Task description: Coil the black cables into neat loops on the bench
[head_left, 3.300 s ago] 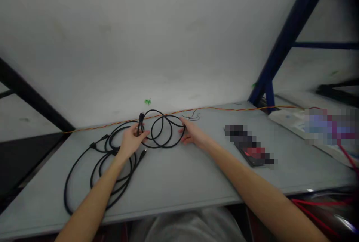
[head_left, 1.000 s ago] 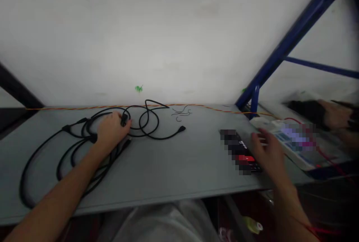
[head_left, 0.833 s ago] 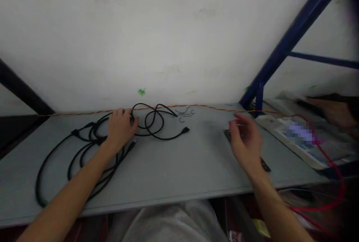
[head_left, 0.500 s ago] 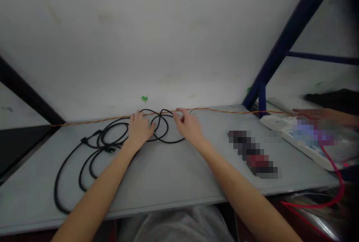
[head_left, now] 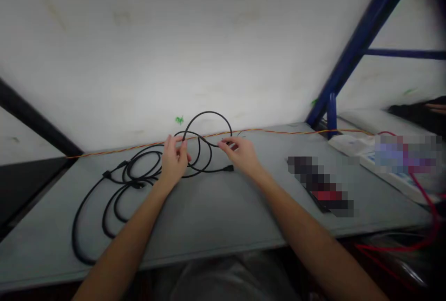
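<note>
While both hands worked at the far middle of the grey table [head_left: 216, 215], the black cable [head_left: 137, 184] lay mostly in loose coils on the left half of the surface, with long bights running toward the near-left edge. The left hand [head_left: 174, 162] was closed on the cable, thumb and fingers pinched around a strand just above the coils. The right hand [head_left: 243, 154] was likewise pinched on a strand at its fingertips [head_left: 226, 142]. Between the two grips one loop [head_left: 208, 112] stood up off the table in an arch, its top showing against the white wall [head_left: 139, 50]. One plug end [head_left: 229, 168] of the cable rested flat on the table, just below the right hand's fingers and not held. A thin orange twisted wire [head_left: 278, 131] ran along the back edge of the table, behind the hands. To the right of the right forearm lay a dark flat object [head_left: 322, 185] with a red part, its detail obscured. Beyond it, near the right edge, sat a white device [head_left: 343, 144], with a red lead [head_left: 430, 201] trailing off it toward the floor. A blue frame post [head_left: 351, 57] rose from the back-right corner. At the far right a co-worker's dark sleeve [head_left: 416, 111] was visible, well apart from the cable. The grips were slightly blurred; finer finger placement could not be resolved.
</note>
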Tool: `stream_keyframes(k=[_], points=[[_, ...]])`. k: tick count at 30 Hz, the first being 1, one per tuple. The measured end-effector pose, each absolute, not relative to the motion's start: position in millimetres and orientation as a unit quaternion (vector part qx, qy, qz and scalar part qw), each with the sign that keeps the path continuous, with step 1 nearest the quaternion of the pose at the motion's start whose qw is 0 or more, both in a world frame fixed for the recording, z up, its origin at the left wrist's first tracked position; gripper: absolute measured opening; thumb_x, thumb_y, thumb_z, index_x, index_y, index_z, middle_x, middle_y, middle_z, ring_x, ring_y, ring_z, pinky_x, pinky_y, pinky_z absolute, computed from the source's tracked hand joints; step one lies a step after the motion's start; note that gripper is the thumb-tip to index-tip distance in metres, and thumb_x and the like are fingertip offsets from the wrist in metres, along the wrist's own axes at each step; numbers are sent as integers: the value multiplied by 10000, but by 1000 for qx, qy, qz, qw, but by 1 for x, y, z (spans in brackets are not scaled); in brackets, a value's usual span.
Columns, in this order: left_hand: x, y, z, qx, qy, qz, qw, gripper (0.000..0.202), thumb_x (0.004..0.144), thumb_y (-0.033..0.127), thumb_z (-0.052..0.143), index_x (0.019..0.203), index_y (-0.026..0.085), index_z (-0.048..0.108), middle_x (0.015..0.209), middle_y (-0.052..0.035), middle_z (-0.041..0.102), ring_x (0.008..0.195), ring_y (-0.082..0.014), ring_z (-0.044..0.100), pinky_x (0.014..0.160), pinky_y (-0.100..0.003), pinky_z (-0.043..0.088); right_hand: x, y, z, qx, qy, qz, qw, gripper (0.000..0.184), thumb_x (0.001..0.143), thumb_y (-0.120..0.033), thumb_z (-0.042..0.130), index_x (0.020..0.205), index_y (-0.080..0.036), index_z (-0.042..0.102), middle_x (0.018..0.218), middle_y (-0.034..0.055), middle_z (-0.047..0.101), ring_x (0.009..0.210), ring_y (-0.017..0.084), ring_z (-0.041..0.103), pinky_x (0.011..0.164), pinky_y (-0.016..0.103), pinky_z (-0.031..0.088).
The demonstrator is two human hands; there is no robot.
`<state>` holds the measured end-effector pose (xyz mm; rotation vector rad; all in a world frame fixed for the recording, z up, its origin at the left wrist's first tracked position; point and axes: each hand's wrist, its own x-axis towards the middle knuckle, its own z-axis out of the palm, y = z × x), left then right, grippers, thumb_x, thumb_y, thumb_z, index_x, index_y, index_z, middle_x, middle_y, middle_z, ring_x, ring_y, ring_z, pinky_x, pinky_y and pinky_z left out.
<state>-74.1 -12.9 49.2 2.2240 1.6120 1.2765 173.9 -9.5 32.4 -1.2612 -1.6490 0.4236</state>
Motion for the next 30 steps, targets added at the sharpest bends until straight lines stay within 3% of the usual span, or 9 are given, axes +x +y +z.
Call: stream_keyframes(k=[4,7,9,13,16,20,25,28,30], points=[[-59,-29,48,739,457,492,63,334,1042,420,488,1274,185,541,663,11,704,606,-151,700,773,-322,582,165,-12,31,-504,-656,212,519,434,875,-564,711,1097,-199,783,1023,91,783,760,203,673,766,350,550],[-47,-39,43,792,387,472,5,290,1004,428,583,1178,199,619,751,-24,758,676,-167,736,695,-289,572,161,-14,34,-473,-624,331,527,533,850,-647,694,1089,-178,778,955,93,780,681,186,658,624,313,544],[-40,-46,40,829,344,439,-34,252,982,428,635,1099,206,659,795,-32,777,687,-166,742,688,-282,568,163,-16,39,-422,-591,444,524,632,865,-728,617,1117,-167,763,997,111,771,692,186,678,559,286,535],[-29,-53,36,864,296,401,-74,201,983,397,658,1053,212,686,769,-8,772,617,-143,715,647,-268,538,170,-22,51,-327,-541,590,502,805,915,-836,382,1202,-173,738,1201,148,731,853,212,728,629,292,591],[-27,-53,34,871,293,383,-93,205,993,397,644,1061,211,697,740,-2,763,588,-139,699,621,-265,514,172,-27,57,-316,-581,571,487,717,868,-804,542,1191,-197,747,1235,121,725,900,220,719,644,289,598],[-28,-49,29,885,295,349,-92,237,986,438,643,1000,212,715,715,-11,753,598,-158,696,629,-281,507,169,-33,61,-336,-613,542,467,522,799,-609,768,1152,-225,757,1180,78,742,857,194,712,609,261,585],[-34,-45,31,887,309,337,-67,204,1012,377,600,1063,222,723,843,-32,782,650,-154,700,684,-289,517,168,-34,66,-335,-566,530,535,461,831,-626,716,1069,-232,733,1153,66,736,723,177,733,570,289,601],[-38,-43,37,862,378,326,-88,269,1018,384,562,893,212,727,778,-47,742,675,-170,685,679,-299,492,173,-32,67,-329,-556,495,581,522,833,-699,673,1086,-242,693,1166,62,727,656,167,731,557,303,605],[-41,-41,42,835,446,297,-122,295,988,444,588,879,205,723,817,-80,732,770,-214,695,687,-318,476,177,-30,68,-324,-560,473,598,567,833,-736,649,1110,-241,658,1175,72,731,632,159,725,553,296,599]])
